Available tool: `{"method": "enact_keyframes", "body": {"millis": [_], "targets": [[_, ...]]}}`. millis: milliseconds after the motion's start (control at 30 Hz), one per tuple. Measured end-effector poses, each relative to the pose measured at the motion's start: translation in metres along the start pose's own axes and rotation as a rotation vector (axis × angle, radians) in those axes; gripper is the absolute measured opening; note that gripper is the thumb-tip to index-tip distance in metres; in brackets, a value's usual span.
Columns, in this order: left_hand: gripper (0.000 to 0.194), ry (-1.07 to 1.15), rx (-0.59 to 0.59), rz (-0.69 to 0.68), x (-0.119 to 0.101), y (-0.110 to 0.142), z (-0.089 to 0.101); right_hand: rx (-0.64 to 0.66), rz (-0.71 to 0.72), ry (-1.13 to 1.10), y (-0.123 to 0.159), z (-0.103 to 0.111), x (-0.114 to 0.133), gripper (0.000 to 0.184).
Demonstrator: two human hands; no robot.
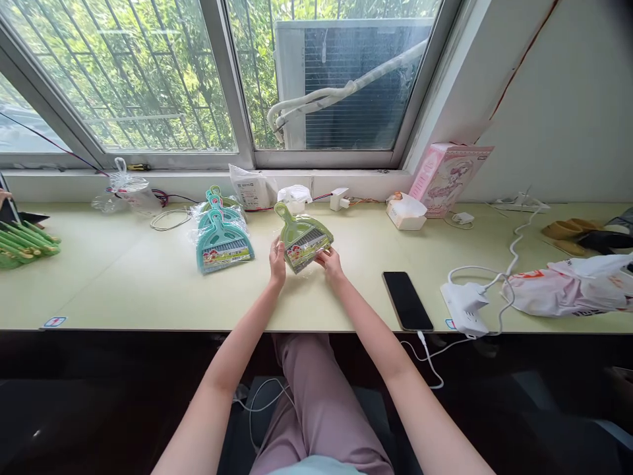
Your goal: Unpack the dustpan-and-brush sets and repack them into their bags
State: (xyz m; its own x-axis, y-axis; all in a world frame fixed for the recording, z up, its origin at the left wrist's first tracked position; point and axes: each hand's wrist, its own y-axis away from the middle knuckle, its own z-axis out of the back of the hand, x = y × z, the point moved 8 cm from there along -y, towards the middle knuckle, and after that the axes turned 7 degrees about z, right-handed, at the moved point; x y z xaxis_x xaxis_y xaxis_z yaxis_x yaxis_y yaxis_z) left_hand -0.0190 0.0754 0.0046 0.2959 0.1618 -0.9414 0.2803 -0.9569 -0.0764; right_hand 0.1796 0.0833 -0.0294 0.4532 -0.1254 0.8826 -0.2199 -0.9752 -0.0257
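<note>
A light-green plastic dustpan with a grey-bristled brush and a printed label (307, 243) sits inside clear plastic wrapping (297, 268), tilted above the middle of the long pale-green bench (123, 277). Toward the bench's back edge, left of it, stands a stack of similarly wrapped teal and green dustpan sets (225, 245). A knotted clear plastic bag (138, 192) near the back edge, farther left, encloses a pale rounded object; a small white-and-tan tissue box (403, 215), right of centre, has white tissue at its top. The crumpled white-and-pink plastic bag (564, 288) near the right end hides its contents. The held dustpan lies between the hands, handle toward the back edge: the left hand (277, 262) grips its left side, while the right hand (330, 260) holds its lower right corner, fingers partly hidden beneath. Whether its lowest corner touches the bench, I cannot tell.
</note>
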Motion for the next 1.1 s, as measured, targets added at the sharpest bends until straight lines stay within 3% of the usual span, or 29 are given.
{"method": "enact_keyframes", "body": {"millis": [133, 300, 367, 433, 567, 633, 700, 767, 833, 900, 1000, 1100], "targets": [[0.040, 0.033, -0.173, 0.085, 0.003, -0.013, 0.023, 0.062, 0.000, 0.073, 0.000, -0.003, 0.006, 0.040], [0.032, 0.157, -0.481, 0.003, -0.012, -0.023, 0.060, 0.299, -0.061, 0.142, 0.009, -0.024, 0.009, 0.046], [0.034, 0.116, -0.491, -0.013, -0.019, -0.021, 0.063, 0.334, -0.080, 0.151, 0.010, -0.025, 0.012, 0.048], [0.038, 0.018, -0.430, -0.077, -0.033, -0.016, 0.059, 0.333, -0.070, 0.155, 0.009, -0.021, 0.017, 0.050], [0.057, -0.405, -0.409, -0.477, -0.097, 0.006, 0.052, 0.364, -0.042, 0.178, 0.007, -0.015, 0.028, 0.054], [0.058, -0.700, -0.238, -0.500, -0.116, -0.002, 0.035, 0.406, -0.052, 0.196, 0.009, -0.017, 0.030, 0.054], [0.050, -0.905, 0.094, -0.350, -0.110, -0.021, 0.013, 0.441, -0.058, 0.207, 0.011, -0.020, 0.029, 0.054], [0.041, -0.927, 0.338, -0.195, -0.100, -0.035, 0.002, 0.469, -0.059, 0.218, 0.013, -0.023, 0.029, 0.054], [0.035, -0.820, 0.411, -0.083, -0.096, -0.049, 0.005, 0.484, -0.059, 0.228, 0.014, -0.024, 0.029, 0.053], [0.028, -0.663, 0.289, -0.035, -0.101, -0.067, 0.029, 0.479, -0.048, 0.220, 0.013, -0.022, 0.032, 0.052], [0.014, -0.474, -0.124, -0.070, -0.121, -0.087, 0.096, 0.422, -0.005, 0.175, 0.008, -0.015, 0.037, 0.051], [0.008, -0.619, -0.421, -0.065, -0.137, -0.088, 0.146, 0.283, 0.031, 0.107, -0.001, -0.004, 0.039, 0.048]]}}
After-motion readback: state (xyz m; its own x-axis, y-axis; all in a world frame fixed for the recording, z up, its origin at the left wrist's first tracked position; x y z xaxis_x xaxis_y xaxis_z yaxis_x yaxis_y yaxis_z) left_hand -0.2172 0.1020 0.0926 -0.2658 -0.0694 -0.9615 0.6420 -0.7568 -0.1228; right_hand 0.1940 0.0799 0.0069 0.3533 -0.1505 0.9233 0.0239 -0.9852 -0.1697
